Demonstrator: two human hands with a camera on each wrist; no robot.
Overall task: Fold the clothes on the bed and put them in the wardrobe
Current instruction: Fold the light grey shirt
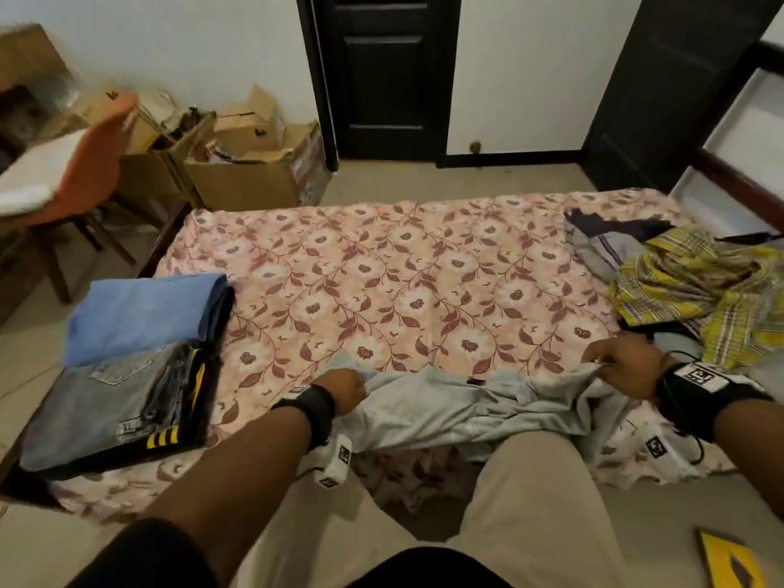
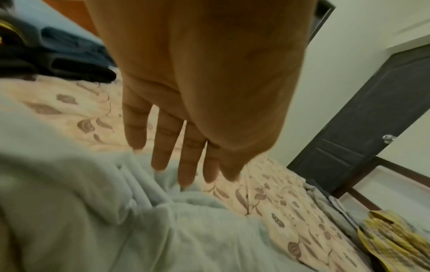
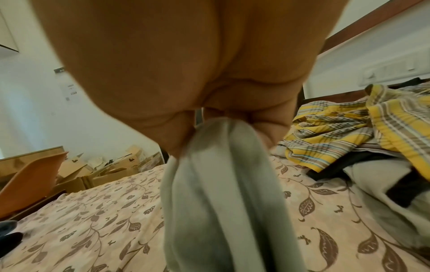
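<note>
While the right hand [image 1: 623, 367] pinches the grey shirt [image 1: 458, 405] and the left hand's [image 1: 341, 390] fingers [image 2: 163, 147] lie straight, one-sided pulling may bunch it at lower centre.

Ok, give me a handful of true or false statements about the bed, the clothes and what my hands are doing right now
1. The right hand pinches the pale grey garment. True.
2. The left hand grips a bunched fistful of cloth. False: its fingers are straight, over the garment.
3. Folded clothes sit stacked at the bed's left end. True.
4. The yellow plaid shirt is neatly folded. False: it lies crumpled.
5. The bedsheet is plain white. False: it is pink and floral.
</note>
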